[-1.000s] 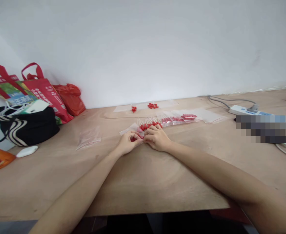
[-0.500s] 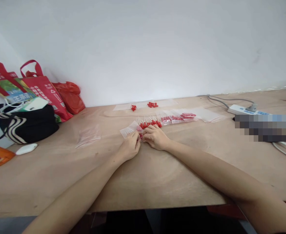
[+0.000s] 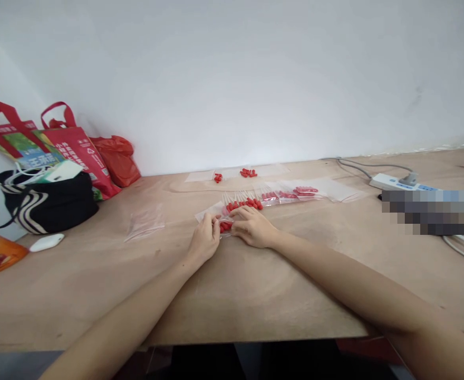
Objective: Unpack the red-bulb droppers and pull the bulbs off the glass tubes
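Note:
A small clear zip bag [image 3: 209, 210] with red pieces inside lies tilted on the table between my hands. My left hand [image 3: 205, 236] is closed at the bag's left edge, thumb and fingers pinched on the plastic. From the right, my right hand [image 3: 252, 227] holds the bag's other side with curled fingers, some of them hidden. Just behind my right fingers lies a row of white sticks with red tips [image 3: 243, 203]. To its right, filled zip bags [image 3: 283, 195] overlap in a line, red ends toward me.
Flat clear bags [image 3: 147, 221] lie left of my hands. Small red pieces [image 3: 248, 172] rest on plastic near the wall. Shopping bags [image 3: 79, 153], a black bag [image 3: 54, 206] and a white case [image 3: 47, 242] stand at left. A power strip [image 3: 398, 182] with cables is at right.
My left hand has shifted slightly left, away from my right hand, and more of the red pieces in the bag show between them. The view has moved a little.

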Motion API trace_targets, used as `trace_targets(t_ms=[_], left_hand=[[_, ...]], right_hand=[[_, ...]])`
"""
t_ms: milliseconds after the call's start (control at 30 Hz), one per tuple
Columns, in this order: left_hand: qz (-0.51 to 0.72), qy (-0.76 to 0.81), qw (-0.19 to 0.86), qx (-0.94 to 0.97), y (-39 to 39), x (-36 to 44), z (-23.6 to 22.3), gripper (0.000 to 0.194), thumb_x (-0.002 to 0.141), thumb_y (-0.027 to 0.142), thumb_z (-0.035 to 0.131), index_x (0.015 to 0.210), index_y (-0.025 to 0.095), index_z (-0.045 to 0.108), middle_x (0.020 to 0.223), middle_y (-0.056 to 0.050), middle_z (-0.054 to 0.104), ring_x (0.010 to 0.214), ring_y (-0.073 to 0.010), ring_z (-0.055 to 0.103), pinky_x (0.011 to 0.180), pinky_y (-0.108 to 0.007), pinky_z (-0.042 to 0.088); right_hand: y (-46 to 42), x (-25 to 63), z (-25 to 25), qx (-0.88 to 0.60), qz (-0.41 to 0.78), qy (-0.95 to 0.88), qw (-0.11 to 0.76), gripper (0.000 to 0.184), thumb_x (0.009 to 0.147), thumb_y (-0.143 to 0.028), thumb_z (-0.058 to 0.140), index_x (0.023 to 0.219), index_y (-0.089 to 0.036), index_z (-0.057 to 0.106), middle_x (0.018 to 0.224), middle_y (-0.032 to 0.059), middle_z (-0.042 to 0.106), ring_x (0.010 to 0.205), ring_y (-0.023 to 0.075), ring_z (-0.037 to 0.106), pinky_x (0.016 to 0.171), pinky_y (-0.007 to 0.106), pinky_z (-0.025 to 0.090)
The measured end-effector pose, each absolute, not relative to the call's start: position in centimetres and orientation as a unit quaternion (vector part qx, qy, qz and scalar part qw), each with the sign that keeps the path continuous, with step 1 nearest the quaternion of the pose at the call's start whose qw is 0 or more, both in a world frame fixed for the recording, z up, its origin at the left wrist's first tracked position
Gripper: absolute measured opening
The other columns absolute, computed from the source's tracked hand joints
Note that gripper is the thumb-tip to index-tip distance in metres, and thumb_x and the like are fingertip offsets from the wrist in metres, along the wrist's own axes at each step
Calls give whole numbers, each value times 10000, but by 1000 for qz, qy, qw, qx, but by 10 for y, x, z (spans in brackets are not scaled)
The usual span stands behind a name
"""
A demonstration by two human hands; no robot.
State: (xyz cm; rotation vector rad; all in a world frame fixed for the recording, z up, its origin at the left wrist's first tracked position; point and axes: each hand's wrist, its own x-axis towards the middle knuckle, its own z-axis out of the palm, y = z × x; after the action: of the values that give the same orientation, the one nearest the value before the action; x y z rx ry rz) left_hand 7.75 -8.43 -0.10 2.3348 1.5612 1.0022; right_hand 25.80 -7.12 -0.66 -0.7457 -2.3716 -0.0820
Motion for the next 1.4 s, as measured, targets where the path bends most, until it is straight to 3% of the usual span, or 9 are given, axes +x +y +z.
trace_targets(t_ms=[167,300,367,467,533,767,1000,1167,1400], left_hand=[[358,473,83,801,-90,83,3,118,834,245,353,741,189,400,1013,-104,589,1058,-210,496,882,-385,386],[328,418,118,839,-94,83,12,145,833,258,376,734,184,452,1078,-85,568,1109,-199,460,926,-376,364],[306,386,143,859,-91,75,18,132,829,291,404,830,184,482,1176,-78,515,1161,-198,414,968,-376,331],[256,375,176,873,-83,54,23,428,763,375,521,1132,195,400,1302,-86,402,1205,-219,365,994,-384,311],[205,392,184,878,-76,39,20,584,721,415,568,1218,206,344,1298,-84,409,1180,-230,395,982,-388,330],[192,419,143,876,-67,30,5,432,761,431,519,1118,193,467,1111,-59,567,1005,-197,532,876,-343,417],[232,408,99,878,-74,46,10,262,800,344,477,989,176,544,967,-51,621,899,-180,570,823,-320,436],[229,378,89,893,-76,54,8,288,816,308,457,1065,180,526,1066,-60,594,996,-183,531,888,-336,403],[155,385,98,904,-72,49,1,395,872,319,340,1231,179,423,1285,-61,452,1202,-192,375,1014,-401,280]], right_hand=[[-72,253,-14,-344,79,-844,405,182,801,-236,478,831,-181,649,993,57,603,857,127,557,756,268,431],[-70,243,-19,-379,184,-765,487,193,729,-98,490,785,-174,658,885,42,624,777,108,579,668,220,472],[-68,242,-19,-383,217,-750,494,254,671,-37,498,817,-172,656,897,39,612,743,102,572,644,218,476],[-65,246,-18,-402,241,-742,480,351,613,-6,529,904,-165,645,937,53,565,701,94,542,605,219,469],[-64,250,-16,-421,232,-746,460,351,597,-32,576,919,-150,649,910,59,526,679,94,508,588,224,456],[-65,264,-9,-374,294,-799,368,315,659,-205,643,972,-167,644,627,-34,440,531,58,383,521,194,364],[-70,259,-6,-362,265,-811,374,351,580,-297,714,903,-181,640,707,-19,553,584,73,437,550,189,352],[-69,254,-8,-373,220,-820,375,261,600,-231,671,835,-160,582,735,-11,549,624,84,465,576,193,365],[-68,268,-10,-377,275,-792,393,166,625,-213,616,755,-178,518,593,-62,470,527,62,417,513,188,341]])
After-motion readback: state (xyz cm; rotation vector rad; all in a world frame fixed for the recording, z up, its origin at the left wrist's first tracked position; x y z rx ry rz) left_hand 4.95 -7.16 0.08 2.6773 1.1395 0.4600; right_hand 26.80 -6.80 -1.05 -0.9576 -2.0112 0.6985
